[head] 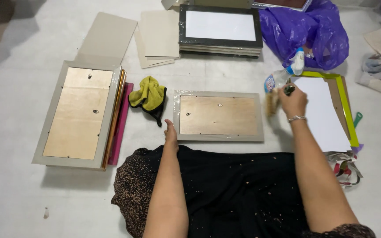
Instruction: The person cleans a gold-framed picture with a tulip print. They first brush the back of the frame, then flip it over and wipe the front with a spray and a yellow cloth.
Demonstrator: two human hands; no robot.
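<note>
A grey picture frame (219, 138) lies face down in front of me, its brown backing board up. My left hand (170, 132) rests at its near left corner, fingers curled, touching the frame's edge. My right hand (293, 101) is shut on a small brush (270, 104), whose bristles hang blurred just right of the frame. A metal bracelet circles that wrist. Behind the brush lies a spray bottle (283, 76) with a blue and white head.
A stack of face-down frames (79, 115) lies at the left, with a yellow and black cloth (148, 96) beside it. Cardboard sheets (157, 37) and another frame stack (220, 29) are at the back. A white sheet on a green frame (345, 105) and a purple plastic bag (305, 27) are right.
</note>
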